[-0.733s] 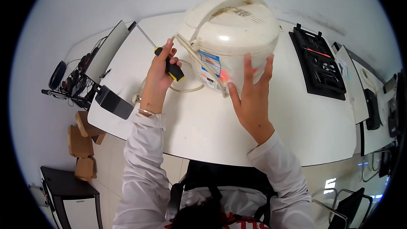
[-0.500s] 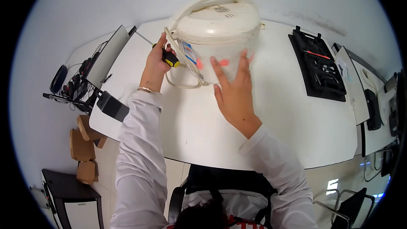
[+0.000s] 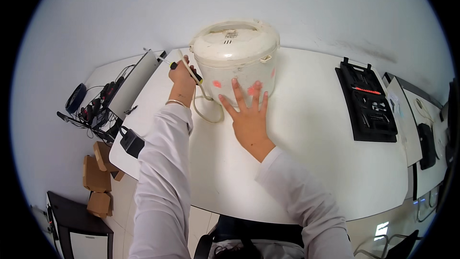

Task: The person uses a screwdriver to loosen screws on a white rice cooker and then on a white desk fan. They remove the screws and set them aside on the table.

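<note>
A cream rice cooker with pink flower patches stands upright at the far middle of the white table, its lid closed. Fingers spread, my right hand lies against the lower front of its body. At the cooker's left side my left hand is wrapped round a screwdriver with a black and yellow handle. The screwdriver's shaft points up and left, away from the cooker. A pale power cord loops down beside the cooker and passes by my left hand.
An open black tool case lies on the right of the table. A black power adapter sits at the left edge, near my left forearm. Beyond a low partition are tangled headsets. Cardboard boxes stand on the floor at left.
The cooker has turned, so the label on its left front is out of sight and the flower patches face me. My left hand, still gripping the screwdriver, has shifted along its side.
</note>
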The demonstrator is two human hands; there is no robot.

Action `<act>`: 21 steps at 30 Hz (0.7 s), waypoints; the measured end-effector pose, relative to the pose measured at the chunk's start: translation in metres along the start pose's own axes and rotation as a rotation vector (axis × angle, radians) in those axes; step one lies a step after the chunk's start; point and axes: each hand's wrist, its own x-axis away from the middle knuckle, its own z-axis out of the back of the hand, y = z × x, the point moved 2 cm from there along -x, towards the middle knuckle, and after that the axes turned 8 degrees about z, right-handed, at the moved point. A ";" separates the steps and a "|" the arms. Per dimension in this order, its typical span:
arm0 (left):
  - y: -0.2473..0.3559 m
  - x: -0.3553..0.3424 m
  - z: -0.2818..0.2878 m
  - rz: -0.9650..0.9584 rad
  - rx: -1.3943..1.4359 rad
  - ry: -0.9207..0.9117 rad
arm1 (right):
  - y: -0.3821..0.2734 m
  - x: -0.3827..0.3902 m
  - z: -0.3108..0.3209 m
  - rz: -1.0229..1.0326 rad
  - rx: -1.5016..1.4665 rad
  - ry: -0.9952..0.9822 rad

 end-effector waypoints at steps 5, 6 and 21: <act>0.011 0.029 -0.018 -0.255 -0.267 0.006 | -0.007 -0.027 -0.019 0.004 0.041 -0.001; 0.013 0.026 -0.018 -0.295 -0.359 0.002 | -0.006 -0.031 -0.022 0.005 0.065 -0.008; -0.008 0.041 -0.055 -0.168 -0.542 -0.146 | 0.043 -0.073 -0.053 0.093 -0.228 -0.057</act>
